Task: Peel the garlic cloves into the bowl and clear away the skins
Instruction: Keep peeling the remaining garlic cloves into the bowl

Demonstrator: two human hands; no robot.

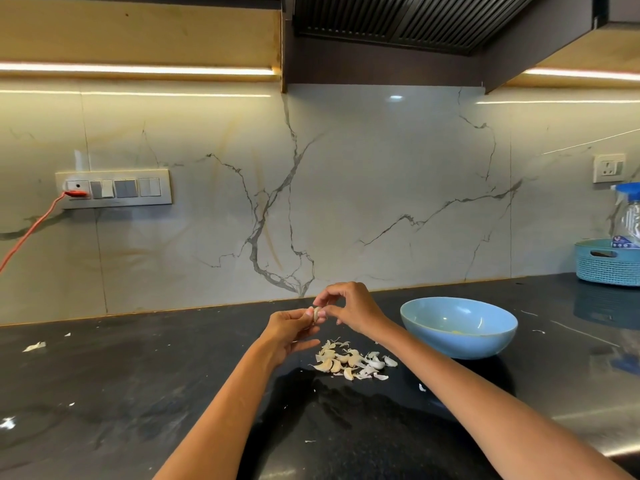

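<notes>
Both your forearms reach up from the bottom edge of the frame and meet just below centre, above the black countertop (138,375). Your left hand (289,332) sits lower and to the left, palm turned partly upward, its thumb and first fingers curled to pinch a single garlic clove (316,314) at the fingertips; the lower fingers stretch out loosely beneath. Your right hand (349,310) arches over from the right, wrist bent, fingers hooked downward, and its fingertips close on the same clove from above and from the right side. Whether they grip the skin or the clove itself is too small to tell. The clove is held in the air between the two hands, clear of the counter.

Directly below the hands, a little right of centre, a loose pile of cloves and skins (351,363) lies on the counter. Just right of it, beside your right forearm, stands the blue bowl (459,327), upright; a small pale yellowish spot shows at its bottom, and what it is I cannot tell. Stray bits of skin (34,346) dot the counter at lower left.

At the right edge a teal basket (606,261) holds a spray bottle (628,216). An orange cable (31,230) runs to the switch panel (114,190) at centre left.
</notes>
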